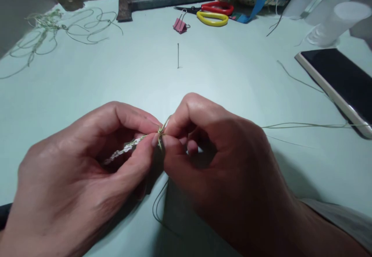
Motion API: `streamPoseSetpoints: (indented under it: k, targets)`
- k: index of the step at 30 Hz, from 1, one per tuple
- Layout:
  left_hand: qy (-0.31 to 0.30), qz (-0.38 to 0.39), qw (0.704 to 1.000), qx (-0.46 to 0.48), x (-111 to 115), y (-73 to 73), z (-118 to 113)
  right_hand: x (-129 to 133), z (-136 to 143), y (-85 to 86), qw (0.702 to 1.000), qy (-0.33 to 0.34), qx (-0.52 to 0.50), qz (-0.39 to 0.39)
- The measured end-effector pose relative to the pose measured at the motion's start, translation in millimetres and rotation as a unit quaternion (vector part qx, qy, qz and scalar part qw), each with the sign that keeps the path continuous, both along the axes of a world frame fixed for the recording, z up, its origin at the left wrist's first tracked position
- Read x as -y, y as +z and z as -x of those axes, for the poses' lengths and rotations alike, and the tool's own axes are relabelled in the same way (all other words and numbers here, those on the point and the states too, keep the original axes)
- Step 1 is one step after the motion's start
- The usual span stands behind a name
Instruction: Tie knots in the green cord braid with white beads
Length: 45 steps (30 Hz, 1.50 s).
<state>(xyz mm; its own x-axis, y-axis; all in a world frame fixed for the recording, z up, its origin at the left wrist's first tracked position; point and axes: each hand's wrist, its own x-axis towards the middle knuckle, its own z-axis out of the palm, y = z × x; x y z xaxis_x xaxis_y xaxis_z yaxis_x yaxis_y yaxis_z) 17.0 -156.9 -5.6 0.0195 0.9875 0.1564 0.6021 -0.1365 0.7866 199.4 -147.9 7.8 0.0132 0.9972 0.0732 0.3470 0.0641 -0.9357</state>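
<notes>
Between thumb and index finger, my left hand (84,160) pinches a thin braided cord (126,147), green and white or beaded, that runs back into the palm. Just beyond those fingertips sits a small green knot (160,131). My right hand (221,152) meets it from the other side, its thumb and index finger closed on the green thread at the knot. Loose green strands (157,204) hang below the fingertips, and longer thread (305,125) trails to the right from behind my right hand. The right hand's other fingers are curled and partly hidden.
A nail or pin (178,55) stands ahead, with a pink binder clip (180,25), red-and-yellow-handled scissors (213,16) and a hammer (124,7) behind. Tangled green thread (43,32) lies far left. A phone (343,78) and white spools (338,22) are on the right.
</notes>
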Motion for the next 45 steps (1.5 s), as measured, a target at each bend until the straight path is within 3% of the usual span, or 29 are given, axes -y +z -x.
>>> streamPoseSetpoints:
  k: [10,16,21,29,38,45]
  targets:
    - [0.024,-0.010,1.000,-0.017,3.6,-6.7,5.9,1.9,-5.1,-5.4,0.998,0.041,0.013,-0.047]
    - [-0.019,-0.018,1.000,0.001,-2.3,-1.0,0.6,7.8,-15.5,-13.0,0.994,0.079,0.005,-0.076]
    - [-0.033,-0.025,0.999,0.003,-2.0,0.4,-3.6,6.9,-8.3,-13.4,0.989,0.060,0.043,-0.127]
    - [-0.042,-0.033,0.999,0.000,-8.2,1.4,-5.4,-13.0,2.5,1.2,0.989,0.057,0.094,-0.099]
    - [-0.029,-0.067,0.996,-0.046,1.0,-6.3,-1.1,3.4,-8.6,-14.7,0.992,0.055,0.055,-0.099]
    - [-0.048,-0.069,0.994,-0.072,-3.8,-5.2,1.1,0.1,-7.4,-13.9,0.992,0.053,0.054,-0.097]
